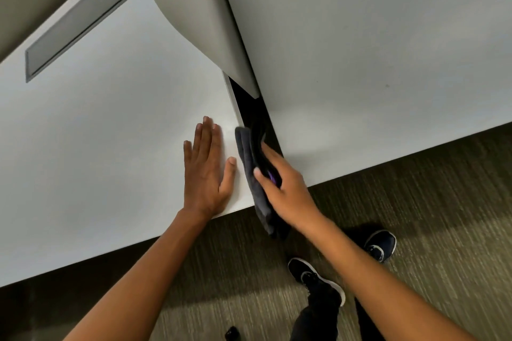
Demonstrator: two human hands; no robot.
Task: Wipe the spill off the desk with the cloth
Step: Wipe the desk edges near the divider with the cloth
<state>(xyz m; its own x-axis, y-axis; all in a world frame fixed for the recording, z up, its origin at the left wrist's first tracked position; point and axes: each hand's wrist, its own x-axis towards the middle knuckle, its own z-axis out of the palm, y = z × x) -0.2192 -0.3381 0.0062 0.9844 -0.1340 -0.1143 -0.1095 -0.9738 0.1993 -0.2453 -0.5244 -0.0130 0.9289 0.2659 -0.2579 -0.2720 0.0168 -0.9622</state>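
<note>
My left hand [209, 171] lies flat, fingers spread wide, near the desk's [110, 133] right edge. My right hand [282, 188] grips the dark cloth [250, 171], draped over that edge's front corner.

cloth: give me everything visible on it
The cloth is dark grey, soft and towel-like, folded into layers. It hangs over the right edge of the left desk, at the gap between the two desks, its lower end dangling past the front corner. The right hand grips it, thumb on top. The left hand lies flat beside it, apart.
</note>
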